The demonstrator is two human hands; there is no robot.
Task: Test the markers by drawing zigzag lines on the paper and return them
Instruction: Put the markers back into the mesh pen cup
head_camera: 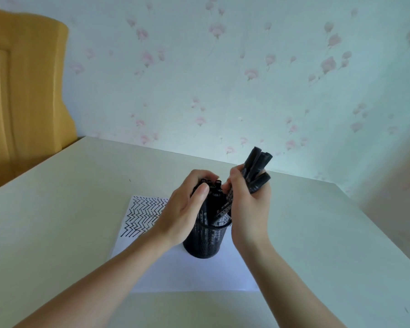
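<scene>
Left hand (185, 209) is wrapped round the markers standing in the mesh cup (205, 242); right hand (249, 204) clutches a loose bundle (257, 171) (caps toward 1 o'clock), zigzag paper (187, 273) underneath.

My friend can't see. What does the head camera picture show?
Two hands work over a black mesh pen holder standing on white paper: the left hand holds the markers in it, the right hand grips a bundle of markers. Black zigzag lines cover the paper's far left corner.

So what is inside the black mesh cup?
Black markers stand in the cup, tops above its rim. The left hand covers some, so their count cannot be seen. The cup's bottom is hidden.
</scene>
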